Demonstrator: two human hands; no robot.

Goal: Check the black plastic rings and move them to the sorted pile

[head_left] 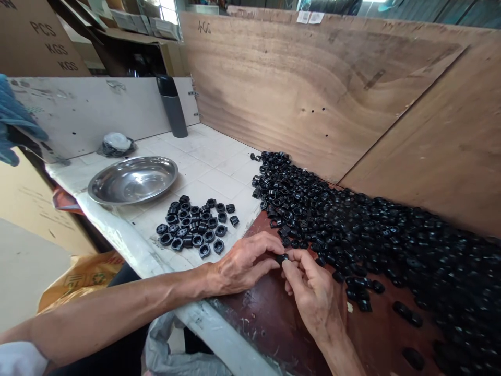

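Between my two hands is a small black plastic cap (281, 258), mostly covered by fingers. My left hand (245, 263) pinches it from the left with thumb and fingertips. From the right, my right hand (311, 287) closes thumb and forefinger on the same piece. Both hands are over the reddish-brown board (258, 318). A large heap of similar black caps (352, 230) spreads behind and to the right of them. To the left, a smaller group of black caps (195, 224) lies on the white tiled surface, many with their hollow side up.
A shallow steel bowl (133, 180) stands at the left, near a plastic-wrapped bundle (116, 143). A dark flask (173, 107) stands in the back corner. Wooden panels (313, 89) wall the back and right; a low white board (94, 115) closes the left. A grey bag (172, 350) hangs below the front edge.
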